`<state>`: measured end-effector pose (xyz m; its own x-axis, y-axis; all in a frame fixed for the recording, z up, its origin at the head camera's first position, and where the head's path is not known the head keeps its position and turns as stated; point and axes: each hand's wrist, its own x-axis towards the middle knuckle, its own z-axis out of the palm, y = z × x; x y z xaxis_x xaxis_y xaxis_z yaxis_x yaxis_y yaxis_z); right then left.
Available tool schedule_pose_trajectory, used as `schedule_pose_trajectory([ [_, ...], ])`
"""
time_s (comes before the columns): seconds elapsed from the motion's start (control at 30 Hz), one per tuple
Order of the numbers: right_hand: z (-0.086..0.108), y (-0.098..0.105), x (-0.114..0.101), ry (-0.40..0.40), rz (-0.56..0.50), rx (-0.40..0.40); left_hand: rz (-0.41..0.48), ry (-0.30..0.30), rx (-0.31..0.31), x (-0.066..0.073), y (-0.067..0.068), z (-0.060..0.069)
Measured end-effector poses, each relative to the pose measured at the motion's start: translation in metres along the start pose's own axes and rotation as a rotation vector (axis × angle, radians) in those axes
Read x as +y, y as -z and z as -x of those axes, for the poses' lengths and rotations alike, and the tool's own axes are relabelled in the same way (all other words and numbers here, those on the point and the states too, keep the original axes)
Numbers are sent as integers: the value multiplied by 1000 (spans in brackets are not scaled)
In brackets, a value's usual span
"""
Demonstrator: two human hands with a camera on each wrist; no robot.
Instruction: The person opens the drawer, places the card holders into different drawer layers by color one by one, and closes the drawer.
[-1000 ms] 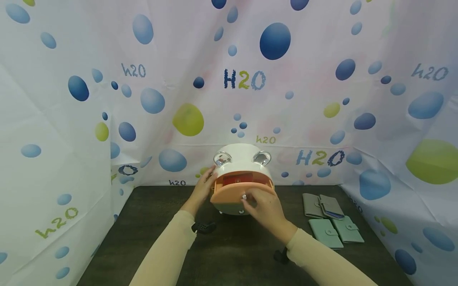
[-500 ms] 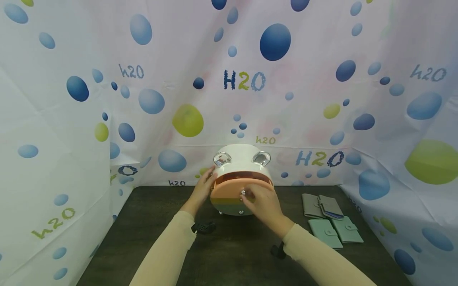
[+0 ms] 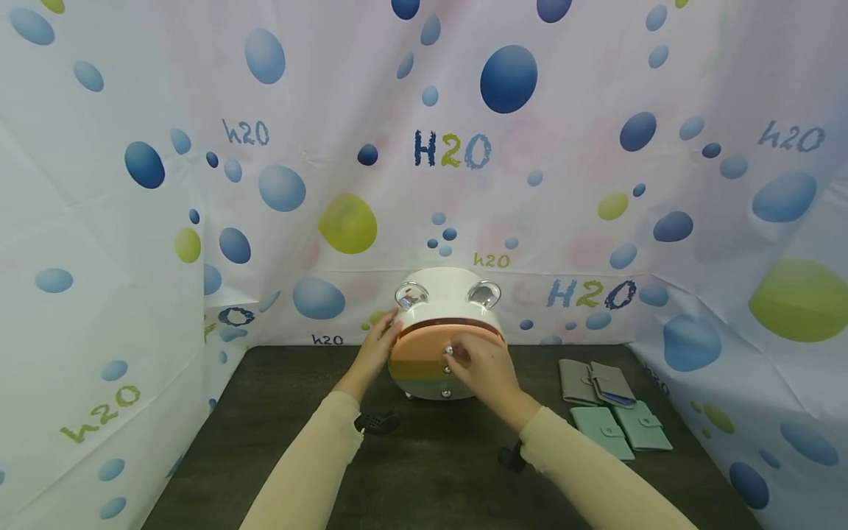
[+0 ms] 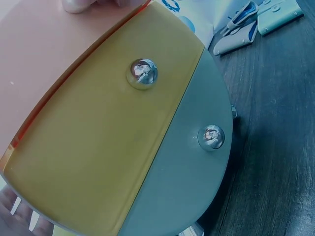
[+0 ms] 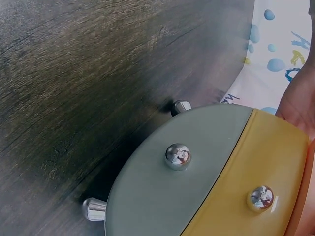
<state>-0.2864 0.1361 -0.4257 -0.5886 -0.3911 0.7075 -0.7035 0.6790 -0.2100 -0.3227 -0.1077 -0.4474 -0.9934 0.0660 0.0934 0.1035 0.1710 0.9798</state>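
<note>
Drawer unit point(image 3: 424, 344) faces out from "H2O" backdrop point(image 3: 411, 199).

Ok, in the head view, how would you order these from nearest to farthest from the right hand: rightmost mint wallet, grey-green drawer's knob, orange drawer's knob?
1. Orange drawer's knob: at the fingertips of the right hand.
2. Grey-green drawer's knob: low on the cabinet front, below those fingertips.
3. Rightmost mint wallet: off on the table's right side.

We now see the rounded peach-orange drawer point(image 3: 420, 342) pushed nearly flush, its red contents hidden, the mustard-yellow drawer point(image 3: 416, 369) uncovered.
</note>
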Motion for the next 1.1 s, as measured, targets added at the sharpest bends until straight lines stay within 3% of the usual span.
schedule_pose_trajectory([
  [0.83, -10, -5, 5, -39, 12, -22, 0, 9, 31, 2, -1, 1],
  [1.03, -11, -6, 8, -56, 4, -37, 10, 30, -18, 34, 2, 17],
  [1.1, -11, -7, 8, -61, 3, -37, 7, 26, -21, 39, 2, 20],
])
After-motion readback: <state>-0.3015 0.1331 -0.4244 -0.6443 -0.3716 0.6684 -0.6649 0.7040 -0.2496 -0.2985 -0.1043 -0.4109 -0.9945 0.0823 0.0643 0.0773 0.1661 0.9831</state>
